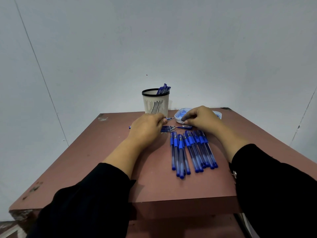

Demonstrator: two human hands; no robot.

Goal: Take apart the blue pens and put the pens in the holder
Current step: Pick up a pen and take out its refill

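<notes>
left hand (147,125) pinches a pen refill (170,118) near the table's (154,186) far edge; right hand (201,118) curled beside it, contents unclear.

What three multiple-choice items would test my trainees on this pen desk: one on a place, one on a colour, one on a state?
1. Where does the holder stand?
A. far edge of the table
B. on the floor
C. near edge

2. What colour is the holder's rim?
A. red
B. black
C. green

3. What is the left hand doing?
A. lying flat and holding nothing
B. resting in the white tray
C. pinching a thin pen part

Answers: 1 A, it stands by the wall; 2 B, a dark band tops the white slats; 3 C, its fingertips grip the part.
</notes>
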